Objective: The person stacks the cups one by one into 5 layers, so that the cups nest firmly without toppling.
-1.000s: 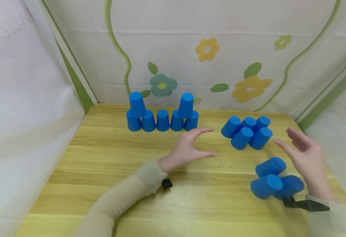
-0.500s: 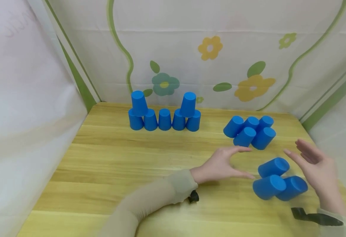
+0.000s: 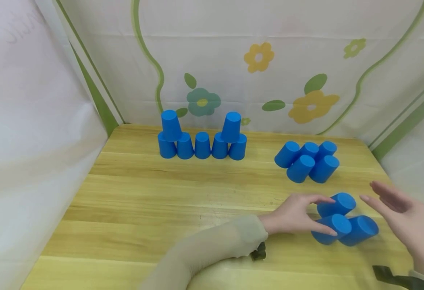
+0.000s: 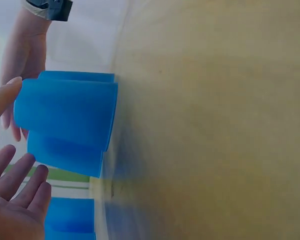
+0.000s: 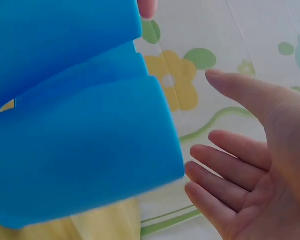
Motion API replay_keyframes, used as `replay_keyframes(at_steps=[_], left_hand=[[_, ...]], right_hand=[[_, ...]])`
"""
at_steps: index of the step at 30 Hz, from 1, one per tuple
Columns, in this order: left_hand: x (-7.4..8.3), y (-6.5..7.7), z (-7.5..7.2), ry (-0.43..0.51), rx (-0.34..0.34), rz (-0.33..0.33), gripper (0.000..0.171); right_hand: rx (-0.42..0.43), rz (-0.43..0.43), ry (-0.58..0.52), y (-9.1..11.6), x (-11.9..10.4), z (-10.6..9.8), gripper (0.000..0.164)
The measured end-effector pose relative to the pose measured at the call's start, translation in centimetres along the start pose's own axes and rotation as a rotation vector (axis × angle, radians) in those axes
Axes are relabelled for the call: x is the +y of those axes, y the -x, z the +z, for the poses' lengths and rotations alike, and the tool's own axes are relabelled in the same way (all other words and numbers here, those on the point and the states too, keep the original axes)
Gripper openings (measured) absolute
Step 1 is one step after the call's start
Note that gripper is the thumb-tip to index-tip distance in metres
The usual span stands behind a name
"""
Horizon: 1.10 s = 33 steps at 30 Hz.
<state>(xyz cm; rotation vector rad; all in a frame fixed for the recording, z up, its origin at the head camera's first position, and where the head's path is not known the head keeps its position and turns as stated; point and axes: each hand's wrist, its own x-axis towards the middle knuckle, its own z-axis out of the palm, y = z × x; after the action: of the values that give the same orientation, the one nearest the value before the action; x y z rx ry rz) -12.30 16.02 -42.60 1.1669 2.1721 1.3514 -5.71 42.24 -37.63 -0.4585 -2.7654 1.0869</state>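
Observation:
Three upside-down blue cups stand close together at the near right: a rear cup [image 3: 343,202], a front cup [image 3: 337,226] and a right cup [image 3: 363,229]. My left hand [image 3: 293,215] has reached the front cup, thumb before it and forefinger overlapping the rear cup. In the left wrist view, the thumb [image 4: 7,95] is at the cup's edge while the other fingers [image 4: 25,182] are spread and not curled round it. Whether the thumb touches cannot be told. To the right of the trio, my right hand [image 3: 406,217] is held up with nothing in it.
Behind the trio stands a cluster of several blue cups [image 3: 300,169]. At the back left is a row of upside-down cups [image 3: 202,146], with one cup [image 3: 171,125] and another cup [image 3: 231,127] on top. A flowered white curtain [image 3: 212,60] borders the wooden table [image 3: 143,193].
My left hand has moved right and nearer, from beside the back row to the near trio. The right hand has shifted slightly right and nearer. The cups stand as before.

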Motion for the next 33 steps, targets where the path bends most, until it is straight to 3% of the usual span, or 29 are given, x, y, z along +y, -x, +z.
replay_keyframes(at_steps=[4, 13, 20, 27, 33], left_hand=[[0.0, -0.6, 0.8, -0.072, -0.016, 0.038, 0.073], [0.2, -1.1, 1.3, -0.125, -0.03, 0.026, 0.06], [0.4, -1.4, 1.4, -0.177, -0.061, 0.009, 0.061], [0.4, -1.5, 1.2, -0.182, -0.069, 0.037, 0.057], [0.5, 0.0, -1.0, -0.14, -0.012, 0.075, 0.056]], right_hand=[[-0.063, -0.025, 0.023, 0.3, 0.6, -0.1, 0.073], [-0.269, -0.085, -0.008, 1.6, 2.3, -0.3, 0.071], [-0.38, 0.062, 0.125, 2.0, 2.8, -0.7, 0.086], [-0.372, 0.138, 0.194, 1.4, 2.8, -0.7, 0.1], [-0.358, 0.102, 0.168, 1.2, 2.4, -0.5, 0.098]])
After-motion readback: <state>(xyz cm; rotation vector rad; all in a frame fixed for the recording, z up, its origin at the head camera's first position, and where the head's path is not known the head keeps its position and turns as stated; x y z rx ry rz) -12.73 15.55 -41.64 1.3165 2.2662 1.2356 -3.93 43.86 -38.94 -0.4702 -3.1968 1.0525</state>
